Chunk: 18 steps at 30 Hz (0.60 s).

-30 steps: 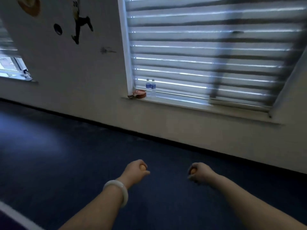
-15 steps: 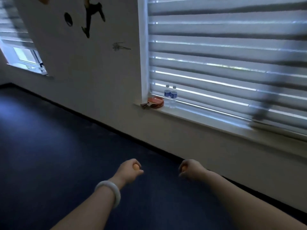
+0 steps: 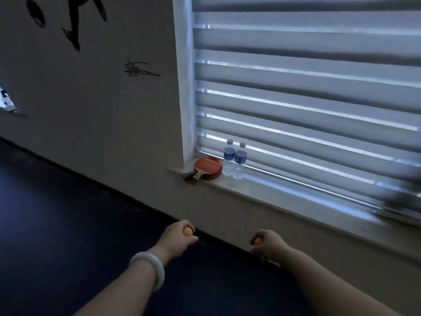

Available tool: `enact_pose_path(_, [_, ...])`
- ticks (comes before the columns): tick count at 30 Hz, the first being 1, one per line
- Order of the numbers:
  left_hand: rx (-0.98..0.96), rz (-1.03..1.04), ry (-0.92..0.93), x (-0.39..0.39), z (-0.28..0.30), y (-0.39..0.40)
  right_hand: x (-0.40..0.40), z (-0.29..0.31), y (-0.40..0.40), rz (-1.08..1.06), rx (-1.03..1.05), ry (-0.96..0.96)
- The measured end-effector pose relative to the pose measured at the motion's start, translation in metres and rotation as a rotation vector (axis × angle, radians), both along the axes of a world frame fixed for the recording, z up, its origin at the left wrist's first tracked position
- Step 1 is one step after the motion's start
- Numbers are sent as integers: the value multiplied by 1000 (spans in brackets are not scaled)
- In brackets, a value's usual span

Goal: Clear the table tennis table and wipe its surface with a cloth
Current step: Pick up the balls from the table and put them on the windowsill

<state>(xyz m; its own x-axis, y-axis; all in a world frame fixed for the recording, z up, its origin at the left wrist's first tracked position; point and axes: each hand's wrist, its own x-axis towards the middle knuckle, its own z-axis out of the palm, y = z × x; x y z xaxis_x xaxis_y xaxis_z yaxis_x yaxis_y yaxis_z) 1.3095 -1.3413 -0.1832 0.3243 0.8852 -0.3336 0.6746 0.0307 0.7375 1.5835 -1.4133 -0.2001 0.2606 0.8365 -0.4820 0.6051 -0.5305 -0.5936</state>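
Dim indoor scene, cool daylight leaking through gaps in the window blind (image 3: 307,106), bright streaks along the windowsill (image 3: 284,197), floor (image 3: 57,213) nearly black, motion blur smearing the right edge, wide-angle bending toward the corners.

Two bare forearms enter from the bottom edge of the frame, with no sleeves in view on either; the left arm, in the lower middle-left of the frame, wears a smooth, thick, pale whitish bangle (image 3: 149,269) round the wrist, rounded in section and unmarked; the left hand (image 3: 176,237) shows no rings; the right hand (image 3: 267,245), lower middle-right, has a bare wrist; something small glints under it, too blurred to tell.
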Motion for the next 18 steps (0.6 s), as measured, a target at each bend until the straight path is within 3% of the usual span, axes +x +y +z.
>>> enact_pose_path(11, [-50, 170, 0, 29, -18, 202, 33, -32, 264, 87, -56, 57])
enact_pose_path(18, [-95, 169, 24, 40, -39, 295, 17, -50, 375, 104, -56, 87])
